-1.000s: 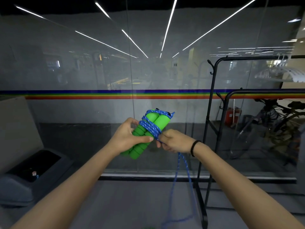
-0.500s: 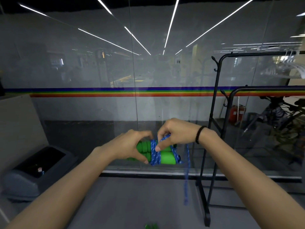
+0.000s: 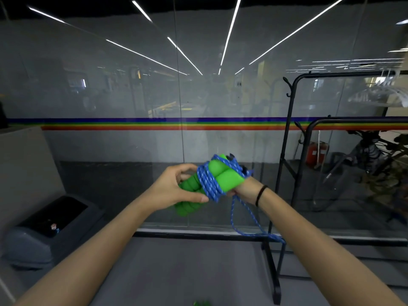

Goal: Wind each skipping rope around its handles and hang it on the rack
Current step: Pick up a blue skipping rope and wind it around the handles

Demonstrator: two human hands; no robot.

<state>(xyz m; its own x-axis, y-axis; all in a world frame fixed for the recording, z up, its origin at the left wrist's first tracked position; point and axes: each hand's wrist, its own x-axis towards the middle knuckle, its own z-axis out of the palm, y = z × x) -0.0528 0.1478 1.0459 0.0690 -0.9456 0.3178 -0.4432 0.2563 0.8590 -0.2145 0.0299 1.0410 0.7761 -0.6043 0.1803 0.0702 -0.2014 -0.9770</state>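
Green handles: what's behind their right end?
The right hand, with only its heel and banded wrist showing. Its fingers are covered by the green handles and the blue rope wound around them, so what they hold cannot be seen.

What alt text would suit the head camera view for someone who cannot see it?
A left hand grips two green handles bound in coils of blue rope, while the right hand holds the rope beside them, its loose tail hanging down. A black rack stands to the right, before a glass wall.
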